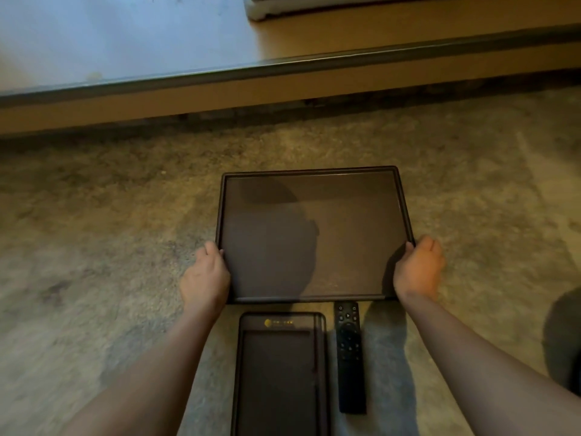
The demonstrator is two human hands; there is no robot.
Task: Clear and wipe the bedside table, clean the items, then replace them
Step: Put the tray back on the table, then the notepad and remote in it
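A dark rectangular tray (314, 174) with a raised rim is low over the carpet in the middle of the view. My left hand (206, 275) grips its near left corner. At the near right corner my right hand (418, 269) holds the rim. Nothing lies in the tray. Just in front of it on the carpet sits a smaller dark tray (279, 322) with a gold logo. A black remote control (349, 357) lies lengthwise beside that smaller tray, on its right.
Beige patterned carpet (110, 247) covers the floor. A low wooden platform (283, 86) with a dark edge runs across the back, with a pale surface on top at left. A dark shape (562, 338) is at the right edge.
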